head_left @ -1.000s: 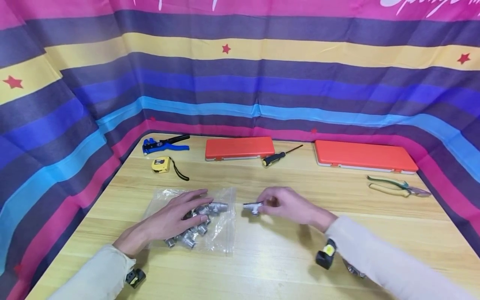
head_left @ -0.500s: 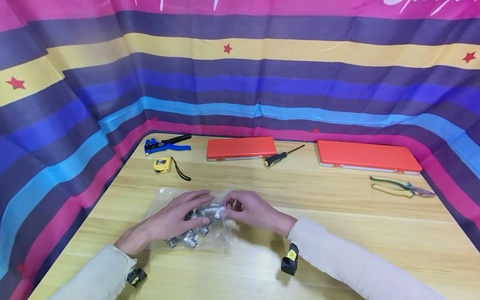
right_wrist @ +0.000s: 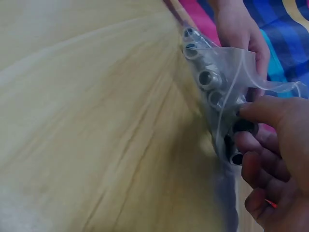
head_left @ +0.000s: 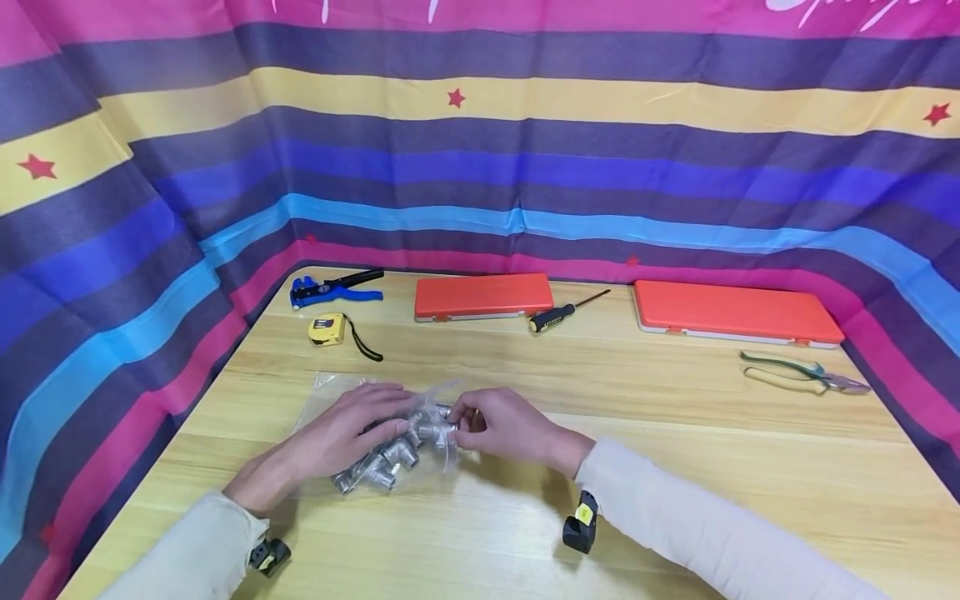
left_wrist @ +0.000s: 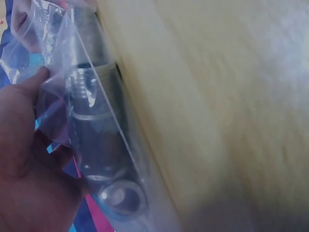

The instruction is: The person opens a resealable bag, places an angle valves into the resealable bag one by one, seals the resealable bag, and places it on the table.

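A clear zip bag [head_left: 318,396] lies on the wooden table, with several silvery metal pipe fittings [head_left: 378,473] inside it. My left hand [head_left: 341,433] is over the bag's left part, its thumb and fingers holding the raised plastic film near the mouth. At the bag's right end, my right hand [head_left: 510,425] pinches a T-shaped pipe fitting [head_left: 431,433] between thumb and fingers, within the bag's opening. In the right wrist view, the round open end of that pipe fitting [right_wrist: 245,126] shows at my fingertips, with other fittings lined up beyond it.
Along the back stand two red cases [head_left: 483,296], with a screwdriver [head_left: 552,318] between them. Blue-handled wire strippers [head_left: 333,290] and a yellow tape measure [head_left: 327,329] lie back left, pliers [head_left: 802,373] at the right. A striped cloth [head_left: 480,175] hangs behind the table.
My right hand has carried the pipe fitting leftward from beside the bag into its mouth. The bag's film has lifted and bunched up at the opening, while my left hand has barely moved.
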The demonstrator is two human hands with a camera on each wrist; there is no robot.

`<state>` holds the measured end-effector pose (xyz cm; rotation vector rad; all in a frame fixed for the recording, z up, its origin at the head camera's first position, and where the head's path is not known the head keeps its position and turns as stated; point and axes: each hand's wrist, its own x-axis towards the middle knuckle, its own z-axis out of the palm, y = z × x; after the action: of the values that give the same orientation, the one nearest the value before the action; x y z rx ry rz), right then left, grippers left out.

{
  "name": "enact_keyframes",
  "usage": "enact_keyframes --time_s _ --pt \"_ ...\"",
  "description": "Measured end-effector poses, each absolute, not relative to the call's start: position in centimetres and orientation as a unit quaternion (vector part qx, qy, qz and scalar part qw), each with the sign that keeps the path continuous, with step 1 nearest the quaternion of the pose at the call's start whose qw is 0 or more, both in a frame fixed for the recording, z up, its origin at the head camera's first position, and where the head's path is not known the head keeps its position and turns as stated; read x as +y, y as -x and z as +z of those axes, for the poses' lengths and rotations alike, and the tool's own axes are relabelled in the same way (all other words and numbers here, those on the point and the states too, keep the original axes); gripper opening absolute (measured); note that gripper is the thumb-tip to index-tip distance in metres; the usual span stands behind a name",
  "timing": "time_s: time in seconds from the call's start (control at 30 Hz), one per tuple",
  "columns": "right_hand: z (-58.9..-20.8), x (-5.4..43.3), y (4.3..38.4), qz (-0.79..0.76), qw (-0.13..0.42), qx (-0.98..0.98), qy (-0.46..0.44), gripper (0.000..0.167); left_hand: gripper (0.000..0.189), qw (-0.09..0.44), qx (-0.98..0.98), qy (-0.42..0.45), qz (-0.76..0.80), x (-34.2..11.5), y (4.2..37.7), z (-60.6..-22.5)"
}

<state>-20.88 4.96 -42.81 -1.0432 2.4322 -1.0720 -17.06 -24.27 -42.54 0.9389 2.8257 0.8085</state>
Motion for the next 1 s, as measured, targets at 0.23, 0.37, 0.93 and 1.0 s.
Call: enact_keyframes --time_s 0.23,0.37,0.93,1.0 --pt "-42.7 5.3 20.8 -0.329 0.186 0.838 0.394 0.011 0.042 0.032 0.913 -0.294 0.281 -24.0 16.7 -42.5" --pt "-42.4 5.3 20.8 -0.285 0.177 0.855 0.395 0.014 0.042 0.039 0.912 -0.279 0.298 -23.8 16.4 -41.6" --pt "-41.6 11.0 20.1 -0.351 0.131 0.855 0.359 0.017 0.044 0.002 0.907 -0.307 0.289 -23.7 16.7 -42.6" --pt "-41.4 15.0 19.8 -0.346 0.128 0.859 0.356 0.015 0.045 0.008 0.908 -0.305 0.286 -23.7 16.6 -42.5"
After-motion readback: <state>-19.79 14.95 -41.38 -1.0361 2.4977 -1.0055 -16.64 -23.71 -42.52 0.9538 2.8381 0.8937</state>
